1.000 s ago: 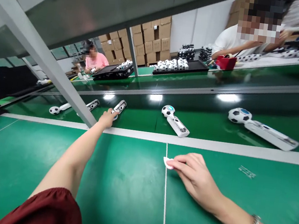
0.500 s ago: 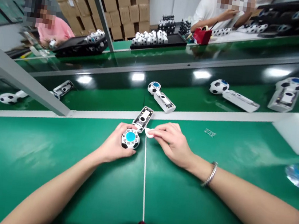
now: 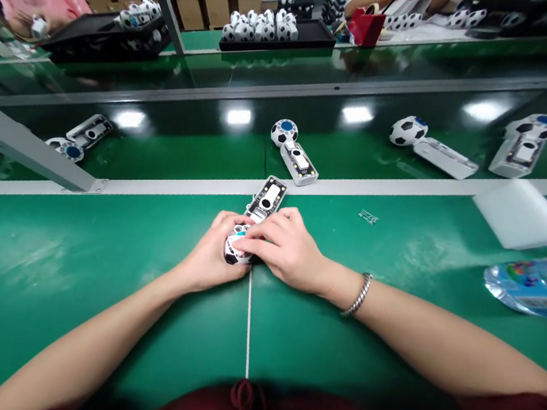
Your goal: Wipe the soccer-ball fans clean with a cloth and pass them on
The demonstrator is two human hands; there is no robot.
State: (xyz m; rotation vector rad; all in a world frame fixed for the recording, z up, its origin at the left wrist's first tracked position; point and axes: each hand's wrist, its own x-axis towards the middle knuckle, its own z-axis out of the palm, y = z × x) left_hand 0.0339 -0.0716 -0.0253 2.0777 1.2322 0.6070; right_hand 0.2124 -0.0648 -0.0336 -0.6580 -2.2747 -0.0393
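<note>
In the head view, my left hand (image 3: 212, 251) is wrapped round a soccer-ball-shaped device (image 3: 234, 255), white with black patches. Its rectangular end (image 3: 267, 199), with a bare circuit board and a black dot, points away from me. My right hand (image 3: 292, 251) is closed in a pinch over the ball's top. Its fingertips touch the blue round face and cover most of it. The small white piece pinched in that hand is largely hidden beneath the fingers.
Similar devices lie on the dark green belt, one just ahead (image 3: 299, 161), another farther right (image 3: 444, 157). A white foam sheet (image 3: 524, 214) and a blue plastic packet (image 3: 535, 283) lie at right. A metal post (image 3: 24, 142) slants at left. Two people work across the belt.
My right hand has moved left with the small white piece, from beside the device onto the ball's blue face. The left hand keeps its hold. The camera view has tilted downward.
</note>
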